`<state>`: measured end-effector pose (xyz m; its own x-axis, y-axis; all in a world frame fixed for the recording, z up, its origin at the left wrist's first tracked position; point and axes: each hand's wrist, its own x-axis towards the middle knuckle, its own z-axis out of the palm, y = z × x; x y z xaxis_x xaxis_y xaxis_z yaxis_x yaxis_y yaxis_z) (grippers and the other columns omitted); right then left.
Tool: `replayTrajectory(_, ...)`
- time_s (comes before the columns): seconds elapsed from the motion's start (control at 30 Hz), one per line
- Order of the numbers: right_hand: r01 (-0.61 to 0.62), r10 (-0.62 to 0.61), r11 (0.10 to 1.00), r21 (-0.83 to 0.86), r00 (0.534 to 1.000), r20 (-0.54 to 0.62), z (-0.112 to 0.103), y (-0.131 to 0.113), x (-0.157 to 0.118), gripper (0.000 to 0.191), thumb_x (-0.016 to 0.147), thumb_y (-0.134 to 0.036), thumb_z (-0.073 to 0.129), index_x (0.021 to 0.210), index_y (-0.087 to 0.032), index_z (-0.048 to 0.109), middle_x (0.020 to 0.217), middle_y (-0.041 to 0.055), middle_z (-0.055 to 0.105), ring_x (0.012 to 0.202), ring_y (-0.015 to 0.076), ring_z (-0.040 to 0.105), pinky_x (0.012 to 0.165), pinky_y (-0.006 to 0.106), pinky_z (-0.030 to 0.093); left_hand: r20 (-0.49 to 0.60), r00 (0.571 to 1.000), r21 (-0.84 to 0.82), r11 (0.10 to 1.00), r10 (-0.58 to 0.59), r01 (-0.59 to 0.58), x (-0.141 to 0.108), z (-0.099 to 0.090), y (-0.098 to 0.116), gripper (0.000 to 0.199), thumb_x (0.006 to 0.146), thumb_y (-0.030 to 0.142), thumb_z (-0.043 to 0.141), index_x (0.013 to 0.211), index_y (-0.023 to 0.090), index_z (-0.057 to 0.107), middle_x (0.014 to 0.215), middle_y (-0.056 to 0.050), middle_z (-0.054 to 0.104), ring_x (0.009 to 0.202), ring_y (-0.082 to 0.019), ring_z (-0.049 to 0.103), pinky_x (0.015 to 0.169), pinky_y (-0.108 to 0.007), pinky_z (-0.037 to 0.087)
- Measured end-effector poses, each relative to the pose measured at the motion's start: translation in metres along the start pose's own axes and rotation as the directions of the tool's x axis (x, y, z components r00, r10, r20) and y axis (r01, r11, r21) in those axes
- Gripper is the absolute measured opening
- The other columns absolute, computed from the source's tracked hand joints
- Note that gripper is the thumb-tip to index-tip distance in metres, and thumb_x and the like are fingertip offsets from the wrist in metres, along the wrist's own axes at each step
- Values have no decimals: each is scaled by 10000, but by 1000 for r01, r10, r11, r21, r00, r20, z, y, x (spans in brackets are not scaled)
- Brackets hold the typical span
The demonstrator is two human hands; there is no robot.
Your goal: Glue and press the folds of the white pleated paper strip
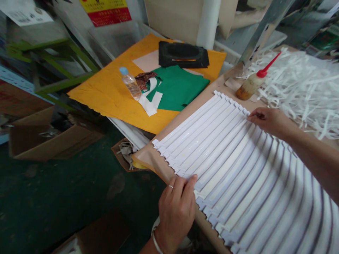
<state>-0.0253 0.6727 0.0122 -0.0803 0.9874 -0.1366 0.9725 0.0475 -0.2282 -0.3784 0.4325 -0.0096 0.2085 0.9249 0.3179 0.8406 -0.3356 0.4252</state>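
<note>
Long white strips (212, 141), which look like paper or card, lie side by side and partly overlapping across the table, with small notched tabs at their ends. My right hand (270, 120) pinches the far end of one strip between thumb and fingers. At the near ends of the strips is my left hand (177, 208), fingers curled, its thumb and index finger closed at a strip's end. It wears a ring, with a bangle on the wrist. Just beyond my right hand stands a squeeze bottle (250, 86) with a red nozzle and amber liquid at the bottom.
A heap of shredded white strips (304, 91) lies at the right. Left of the brown work surface (164, 155), a yellow-covered table (103, 88) bears a clear bottle (131, 84), green sheet (177, 86) and black piece (182, 54). Cardboard boxes (39, 141) stand on the floor.
</note>
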Motion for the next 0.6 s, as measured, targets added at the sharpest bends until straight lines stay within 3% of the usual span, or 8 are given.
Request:
replayTrajectory(0.13,-85,84,995,42,996,24,-2,-8,1,233,923,-416,601,978,-199,667,856,60,699,749,165,612,692,289,415,-5,1000,-3,1000,5,-5,0,0,0,351,973,75,498,1276,174,643,848,-48,615,809,-209,581,713,-356,489)
replayTrajectory(0.37,-105,105,994,-6,994,-13,-1,-26,-1,204,923,-392,596,921,-202,667,845,61,688,705,156,573,666,293,387,-7,1000,-3,1000,0,0,1,0,0,358,968,62,495,1271,179,645,838,-43,612,796,-199,589,714,-345,495)
replayTrajectory(0.5,-75,75,997,-3,996,-56,5,-11,1,242,940,-403,549,989,-194,660,923,97,702,765,171,593,687,292,395,-3,1000,10,1000,13,-13,1,0,-1,358,959,62,505,1269,180,642,841,-42,616,794,-202,595,710,-345,499)
replayTrajectory(0.6,-88,81,995,-55,990,-119,-6,20,-6,309,951,-377,507,1098,-163,675,1019,153,710,857,201,605,745,311,410,-15,999,-3,1000,31,-31,0,0,-4,365,956,57,504,1280,171,628,866,-47,628,820,-208,603,751,-356,508)
